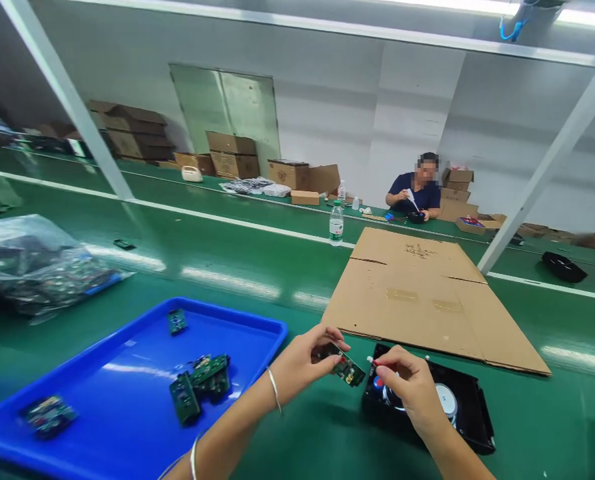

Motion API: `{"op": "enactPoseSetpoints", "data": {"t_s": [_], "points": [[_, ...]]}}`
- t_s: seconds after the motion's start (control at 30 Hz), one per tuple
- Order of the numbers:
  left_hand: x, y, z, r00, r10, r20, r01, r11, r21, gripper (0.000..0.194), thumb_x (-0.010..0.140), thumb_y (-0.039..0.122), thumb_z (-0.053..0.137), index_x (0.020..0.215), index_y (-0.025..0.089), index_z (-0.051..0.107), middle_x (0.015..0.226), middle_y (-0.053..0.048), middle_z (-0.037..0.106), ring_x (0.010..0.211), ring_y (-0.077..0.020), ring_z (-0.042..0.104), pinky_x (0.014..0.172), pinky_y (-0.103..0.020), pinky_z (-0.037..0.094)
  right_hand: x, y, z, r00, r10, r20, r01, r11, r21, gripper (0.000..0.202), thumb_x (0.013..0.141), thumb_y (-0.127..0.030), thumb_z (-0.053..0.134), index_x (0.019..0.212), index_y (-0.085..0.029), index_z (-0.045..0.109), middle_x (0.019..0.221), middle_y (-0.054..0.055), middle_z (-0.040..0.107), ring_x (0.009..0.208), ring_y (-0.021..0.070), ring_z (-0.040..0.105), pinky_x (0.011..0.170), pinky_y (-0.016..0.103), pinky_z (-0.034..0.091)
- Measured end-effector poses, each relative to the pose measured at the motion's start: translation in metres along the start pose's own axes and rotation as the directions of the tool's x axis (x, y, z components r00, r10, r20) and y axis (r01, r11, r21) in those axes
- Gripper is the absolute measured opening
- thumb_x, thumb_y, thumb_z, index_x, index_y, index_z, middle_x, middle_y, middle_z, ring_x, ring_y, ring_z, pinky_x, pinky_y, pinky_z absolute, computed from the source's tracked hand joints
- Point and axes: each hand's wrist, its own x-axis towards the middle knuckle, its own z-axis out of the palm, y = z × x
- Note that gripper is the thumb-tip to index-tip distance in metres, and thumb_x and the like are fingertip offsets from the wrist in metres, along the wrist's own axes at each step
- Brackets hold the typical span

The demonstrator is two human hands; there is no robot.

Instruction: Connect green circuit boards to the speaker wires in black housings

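Observation:
Between thumb and fingers, my left hand [315,350] grips a green circuit board [346,371] above the bench. My right hand [410,383] pinches a small white plug connector [370,360], which sits just right of the board and apart from it. Below my right hand lies an open black case [470,407] with a round speaker [446,400] and wires inside; my hand hides part of it. To the left, a blue tray [122,393] holds several more circuit boards [185,399], some piled together.
A flattened cardboard sheet [412,300] lies beyond the case, with a water bottle [336,225] behind it. A clear bag of boards [42,267] rests at far left. Slanted metal posts [552,153] frame the bench. Across it, a person [415,190] works near cardboard boxes [235,155].

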Motion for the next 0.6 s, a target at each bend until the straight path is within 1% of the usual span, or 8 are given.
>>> {"op": "enactPoseSetpoints", "data": {"t_s": [0.07,0.1,0.17,0.23,0.33,0.43,0.5,0.6], "points": [[0.009,0.004,0.016,0.995,-0.024,0.100,0.034,0.995,-0.097,0.019,0.063,0.025,0.057,0.078,0.018,0.047,0.077,-0.002,0.064,0.064,-0.0118,0.056,0.057,-0.024,0.047,-0.001,-0.007,0.000,0.999,-0.041,-0.013,0.038,0.981,-0.190,0.008,0.070,-0.024,0.059,0.069,-0.020,0.066,0.062,-0.001,0.051,0.063,0.0116,0.045,0.060,0.023,0.035],[0.013,0.005,0.022,0.990,-0.038,0.139,0.057,0.989,-0.134,0.021,0.063,0.026,0.059,0.078,0.017,0.047,0.074,-0.001,0.063,0.060,-0.0107,0.055,0.053,-0.022,0.045,-0.002,-0.009,0.000,0.998,-0.059,-0.020,0.052,0.964,-0.260,0.009,0.071,-0.023,0.058,0.069,-0.020,0.066,0.061,-0.001,0.051,0.064,0.0118,0.044,0.060,0.023,0.035],[0.020,0.004,0.030,0.981,-0.064,0.183,0.102,0.973,-0.205,0.025,0.062,0.030,0.062,0.078,0.017,0.047,0.069,0.002,0.060,0.054,-0.0090,0.053,0.046,-0.020,0.041,-0.002,-0.012,-0.001,0.997,-0.073,-0.034,0.058,0.943,-0.329,0.012,0.073,-0.022,0.054,0.071,-0.019,0.065,0.062,0.000,0.052,0.063,0.0116,0.043,0.058,0.022,0.034],[0.023,0.003,0.034,0.976,-0.077,0.205,0.132,0.952,-0.275,0.030,0.059,0.031,0.066,0.077,0.016,0.049,0.066,0.003,0.058,0.052,-0.0081,0.051,0.045,-0.020,0.039,-0.003,-0.013,-0.002,0.996,-0.071,-0.051,0.049,0.936,-0.348,0.014,0.074,-0.023,0.052,0.073,-0.018,0.065,0.065,0.000,0.054,0.060,0.0108,0.043,0.056,0.022,0.033],[0.024,0.001,0.036,0.970,-0.070,0.234,0.151,0.925,-0.349,0.033,0.051,0.026,0.073,0.075,0.014,0.053,0.067,0.002,0.058,0.059,-0.0084,0.051,0.049,-0.019,0.041,-0.002,-0.012,-0.002,0.995,-0.075,-0.068,0.046,0.932,-0.358,0.014,0.074,-0.024,0.052,0.074,-0.018,0.065,0.067,0.000,0.056,0.060,0.0102,0.044,0.055,0.021,0.034],[0.022,0.000,0.034,0.966,-0.086,0.244,0.177,0.906,-0.384,0.044,0.048,0.023,0.076,0.084,0.015,0.052,0.071,0.001,0.062,0.060,-0.0087,0.053,0.051,-0.019,0.041,-0.002,-0.012,-0.003,0.997,-0.038,-0.063,0.016,0.950,-0.311,0.018,0.076,-0.029,0.052,0.073,-0.018,0.066,0.067,0.001,0.057,0.061,0.0105,0.047,0.056,0.021,0.035],[0.022,-0.001,0.031,0.965,-0.101,0.242,0.194,0.895,-0.402,0.051,0.047,0.027,0.077,0.088,0.016,0.048,0.068,0.002,0.063,0.052,-0.0083,0.053,0.045,-0.018,0.038,-0.002,-0.014,-0.004,0.999,0.005,-0.049,-0.018,0.964,-0.265,0.022,0.077,-0.032,0.051,0.072,-0.018,0.066,0.068,0.001,0.058,0.062,0.0107,0.048,0.056,0.021,0.035],[0.023,-0.003,0.025,0.976,-0.091,0.198,0.163,0.907,-0.388,0.049,0.049,0.040,0.075,0.082,0.016,0.049,0.066,0.000,0.063,0.045,-0.0084,0.051,0.039,-0.018,0.033,-0.002,-0.018,-0.004,0.999,0.016,-0.032,-0.024,0.958,-0.285,0.022,0.078,-0.032,0.051,0.069,-0.017,0.065,0.065,0.000,0.055,0.059,0.0097,0.046,0.054,0.020,0.034]]}}
